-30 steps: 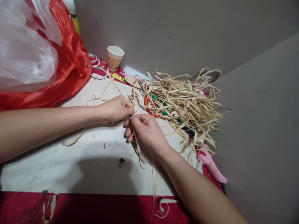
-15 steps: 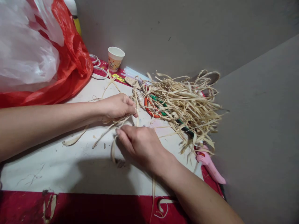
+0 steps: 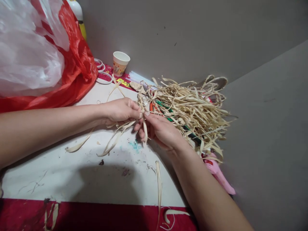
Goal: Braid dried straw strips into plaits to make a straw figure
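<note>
My left hand [image 3: 125, 110] pinches a braided cord of dried straw strips [image 3: 141, 98] above the white board. Fingertips of my right hand [image 3: 161, 128] meet it from the right, closed on the same straw, with a loose strip [image 3: 145, 131] hanging between the fingers. More flat strip ends [image 3: 113, 146] trail from under my left hand onto the board. Close by on the right lies a large bundle of dried straw strips [image 3: 192, 106], partly over green-handled and orange-handled tools [image 3: 166, 107]. The exact crossing of the strips is hidden by my fingers.
A paper cup [image 3: 120, 64] stands at the back beside white rings [image 3: 104, 77] and translucent sticks [image 3: 139, 78]. A red plastic bag [image 3: 81, 70] fills the left. A pink glue gun [image 3: 218, 175] lies right. Loose strips lie on the white board [image 3: 60, 179] and red cloth [image 3: 96, 215].
My right hand has moved up and away from me, from the loose strips to beside my left fingertips. The left hand stays nearly in place. Strip ends now droop below the left hand.
</note>
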A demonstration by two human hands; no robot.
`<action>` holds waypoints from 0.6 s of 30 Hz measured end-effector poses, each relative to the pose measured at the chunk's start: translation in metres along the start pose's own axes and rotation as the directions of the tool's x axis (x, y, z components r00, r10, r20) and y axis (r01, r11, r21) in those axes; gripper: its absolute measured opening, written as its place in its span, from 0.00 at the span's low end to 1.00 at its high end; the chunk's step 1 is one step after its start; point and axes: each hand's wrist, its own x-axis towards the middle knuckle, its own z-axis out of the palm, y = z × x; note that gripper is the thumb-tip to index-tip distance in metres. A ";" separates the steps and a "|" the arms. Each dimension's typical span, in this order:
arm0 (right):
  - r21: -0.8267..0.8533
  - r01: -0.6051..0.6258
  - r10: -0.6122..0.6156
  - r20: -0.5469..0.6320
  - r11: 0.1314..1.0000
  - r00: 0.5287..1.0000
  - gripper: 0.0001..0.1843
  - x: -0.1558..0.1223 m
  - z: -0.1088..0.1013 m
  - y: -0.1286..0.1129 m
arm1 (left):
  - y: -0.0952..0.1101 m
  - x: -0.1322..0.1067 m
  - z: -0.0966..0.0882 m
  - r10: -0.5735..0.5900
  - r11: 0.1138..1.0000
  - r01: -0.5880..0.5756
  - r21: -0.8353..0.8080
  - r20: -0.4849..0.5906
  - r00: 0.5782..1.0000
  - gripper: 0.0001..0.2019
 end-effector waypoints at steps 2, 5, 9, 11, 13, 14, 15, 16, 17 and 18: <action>0.011 -0.039 0.038 0.053 0.999 0.998 0.17 -0.002 0.001 -0.001 | -0.002 0.000 0.000 -0.002 0.997 0.005 0.075 -0.041 0.999 0.11; -0.069 -0.048 0.053 0.081 0.996 0.995 0.16 -0.002 -0.004 -0.002 | -0.002 0.001 -0.001 -0.004 0.982 0.014 0.187 -0.053 0.999 0.09; -0.130 -0.109 0.125 0.127 0.986 0.984 0.17 0.002 -0.012 -0.004 | 0.000 0.000 -0.002 0.045 0.940 -0.027 0.341 -0.044 0.998 0.07; -0.094 -0.140 0.155 0.177 0.986 0.972 0.18 0.003 -0.014 -0.004 | 0.002 -0.001 -0.002 0.081 0.906 -0.059 0.419 -0.035 0.996 0.08; -0.047 -0.154 0.160 0.208 0.987 0.965 0.18 0.004 -0.014 -0.004 | 0.003 -0.003 -0.001 0.119 0.867 -0.096 0.489 -0.016 0.993 0.08; -0.027 -0.156 0.158 0.207 0.987 0.965 0.17 0.004 -0.013 -0.004 | 0.003 -0.003 0.000 0.139 0.848 -0.113 0.518 -0.012 0.990 0.08; -0.009 -0.156 0.155 0.195 0.988 0.968 0.16 0.004 -0.011 -0.003 | 0.004 -0.003 0.000 0.156 0.833 -0.127 0.539 -0.008 0.988 0.08; 0.006 -0.154 0.151 0.173 0.988 0.973 0.15 0.004 -0.009 -0.003 | 0.004 -0.003 0.001 0.160 0.823 -0.131 0.552 -0.005 0.987 0.08; 0.017 -0.151 0.147 0.148 0.988 0.978 0.14 0.003 -0.007 -0.002 | 0.004 -0.003 0.001 0.152 0.822 -0.124 0.556 -0.005 0.988 0.08; 0.026 -0.149 0.145 0.123 0.988 0.982 0.14 0.003 -0.004 -0.001 | 0.004 -0.003 0.001 0.133 0.829 -0.104 0.549 -0.014 0.991 0.08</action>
